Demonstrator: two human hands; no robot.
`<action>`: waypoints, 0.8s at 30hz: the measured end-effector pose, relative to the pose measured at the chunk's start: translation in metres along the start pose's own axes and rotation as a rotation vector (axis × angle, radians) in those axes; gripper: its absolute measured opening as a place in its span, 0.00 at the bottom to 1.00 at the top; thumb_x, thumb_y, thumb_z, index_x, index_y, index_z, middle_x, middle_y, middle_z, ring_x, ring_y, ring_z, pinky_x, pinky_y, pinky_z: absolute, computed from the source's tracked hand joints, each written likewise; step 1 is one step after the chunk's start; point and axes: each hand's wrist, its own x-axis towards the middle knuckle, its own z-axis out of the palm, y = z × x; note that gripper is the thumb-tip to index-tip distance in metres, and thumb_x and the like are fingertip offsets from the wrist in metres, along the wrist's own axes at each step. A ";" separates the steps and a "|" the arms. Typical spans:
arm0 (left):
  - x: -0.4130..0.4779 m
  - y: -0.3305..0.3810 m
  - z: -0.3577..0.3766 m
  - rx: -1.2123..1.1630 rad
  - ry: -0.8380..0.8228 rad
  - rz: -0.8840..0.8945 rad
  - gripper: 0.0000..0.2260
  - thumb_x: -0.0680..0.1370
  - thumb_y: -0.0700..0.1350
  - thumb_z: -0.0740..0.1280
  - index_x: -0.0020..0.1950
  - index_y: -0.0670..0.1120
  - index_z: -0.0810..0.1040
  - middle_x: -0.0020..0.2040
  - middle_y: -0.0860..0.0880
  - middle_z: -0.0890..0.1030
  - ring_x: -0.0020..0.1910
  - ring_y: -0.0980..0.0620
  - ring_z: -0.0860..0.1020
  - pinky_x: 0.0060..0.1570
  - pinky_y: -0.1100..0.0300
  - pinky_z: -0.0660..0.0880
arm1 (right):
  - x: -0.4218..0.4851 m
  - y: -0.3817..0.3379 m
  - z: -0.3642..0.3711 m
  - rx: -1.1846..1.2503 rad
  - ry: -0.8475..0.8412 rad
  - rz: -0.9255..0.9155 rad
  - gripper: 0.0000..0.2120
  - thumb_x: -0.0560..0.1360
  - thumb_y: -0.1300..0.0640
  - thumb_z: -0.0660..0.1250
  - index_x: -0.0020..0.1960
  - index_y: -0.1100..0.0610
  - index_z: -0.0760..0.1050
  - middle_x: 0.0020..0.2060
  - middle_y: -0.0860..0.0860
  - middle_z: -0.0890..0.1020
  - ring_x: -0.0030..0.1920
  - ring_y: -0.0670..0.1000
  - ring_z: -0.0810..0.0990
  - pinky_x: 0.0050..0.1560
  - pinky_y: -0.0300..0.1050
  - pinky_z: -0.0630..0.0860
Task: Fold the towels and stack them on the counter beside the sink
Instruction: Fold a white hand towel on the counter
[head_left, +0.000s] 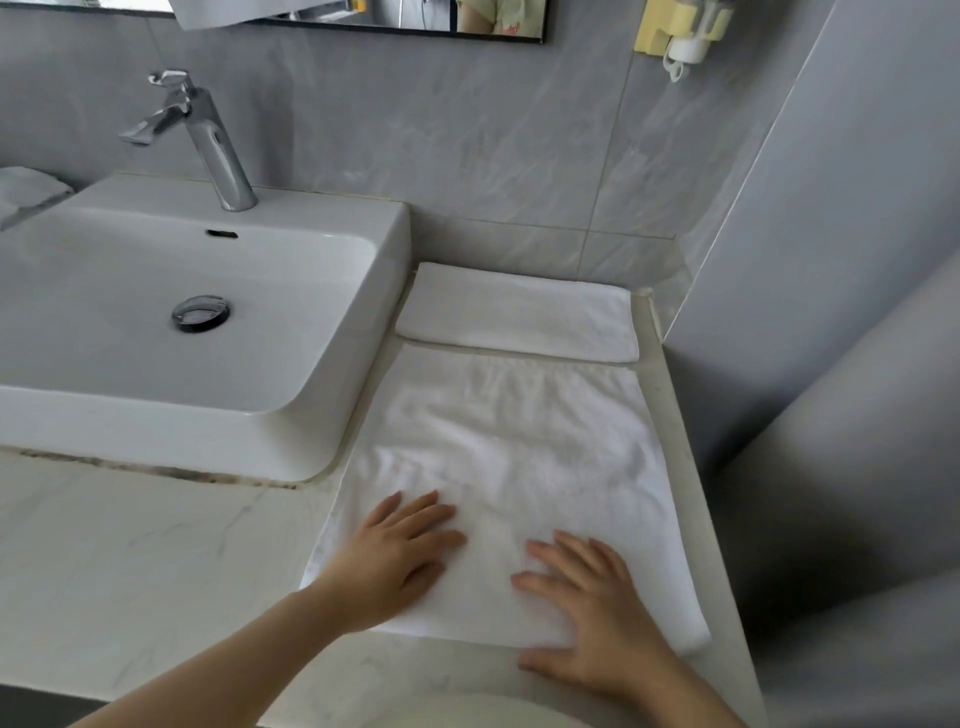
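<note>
wrinkles may get folded into the spread towel (509, 467), because its middle is not yet smooth; its right edge lies near the counter (156, 545) edge and could slide off. this white towel lies flat beside the sink (208, 322), below 1 folded towel (519, 312). left hand (395, 556) and right hand (587, 618) press flat on it, fingers spread.

Grey tiles (467, 130) cover the wall below a mirror (363, 18). A chrome tap (208, 135) stands on the white sink (392, 234), which sits on a pale marble counter (130, 561).
</note>
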 end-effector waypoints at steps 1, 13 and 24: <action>-0.003 -0.003 0.001 0.000 0.014 0.023 0.13 0.76 0.57 0.57 0.59 0.59 0.71 0.62 0.54 0.78 0.64 0.50 0.76 0.66 0.56 0.58 | -0.001 -0.003 0.001 -0.015 -0.019 -0.033 0.34 0.59 0.24 0.54 0.60 0.38 0.67 0.63 0.40 0.73 0.65 0.47 0.67 0.66 0.41 0.51; -0.016 0.014 -0.020 0.162 -0.157 0.109 0.21 0.68 0.57 0.60 0.60 0.58 0.68 0.61 0.53 0.79 0.62 0.49 0.77 0.53 0.48 0.79 | 0.006 -0.005 -0.002 0.050 0.164 -0.165 0.20 0.57 0.46 0.59 0.49 0.43 0.74 0.53 0.42 0.81 0.59 0.47 0.71 0.56 0.43 0.64; 0.014 0.022 -0.069 0.237 -0.376 -0.174 0.24 0.76 0.35 0.55 0.66 0.56 0.72 0.60 0.54 0.77 0.58 0.51 0.76 0.56 0.59 0.72 | -0.006 0.010 -0.038 0.032 0.098 0.070 0.12 0.71 0.55 0.60 0.50 0.45 0.77 0.54 0.35 0.76 0.57 0.40 0.72 0.53 0.34 0.68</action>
